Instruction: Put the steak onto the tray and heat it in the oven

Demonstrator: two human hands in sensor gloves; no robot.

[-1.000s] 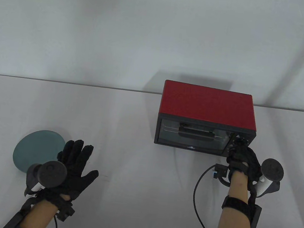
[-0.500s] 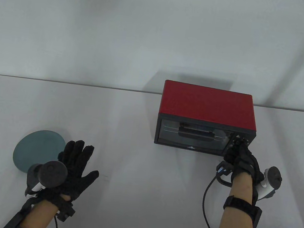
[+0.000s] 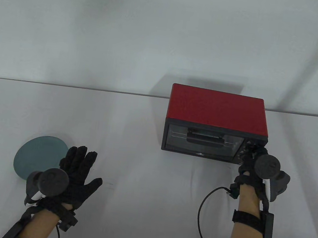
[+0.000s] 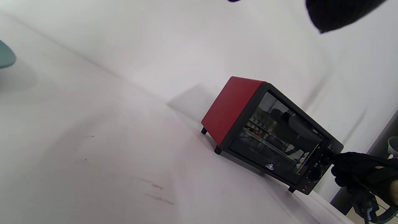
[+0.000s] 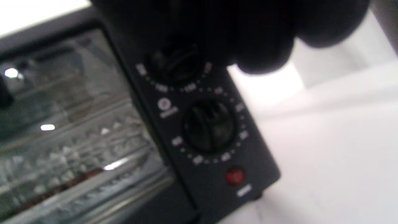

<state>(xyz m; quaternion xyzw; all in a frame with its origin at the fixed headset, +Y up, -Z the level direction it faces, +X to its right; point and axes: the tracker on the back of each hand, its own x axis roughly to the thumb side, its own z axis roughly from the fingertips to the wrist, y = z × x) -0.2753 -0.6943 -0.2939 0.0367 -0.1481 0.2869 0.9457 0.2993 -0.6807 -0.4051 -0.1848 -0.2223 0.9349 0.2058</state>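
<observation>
While the door is closed: the oven [image 3: 217, 123] stands on the tabletop [image 3: 141, 166] with its glass front toward the person, so both hands can reach it.
Right hand: the right hand [image 3: 250, 162] is at the control panel on the oven's right side, fingers curled around the upper knob [image 5: 175, 63]; I judge it is setting the heat or the time.
Reason for this hold: a knob must be pinched to turn, so the fingers close on it and do not lie flat.
Left hand: the left hand [image 3: 78, 172] rests low over the tabletop with fingers straight and spread, gripping nothing; it seems only to wait.
Steak and tray: neither is plainly visible; something brownish shows behind the glass in the right wrist view, but it is too blurred to name, so I only judge that they are inside.
Plate: the blue-green plate [image 3: 41, 156] lies just beside the left hand and carries nothing.
Count: one oven, one plate, two knobs, one red lamp [image 5: 234, 175], two hands.
</observation>
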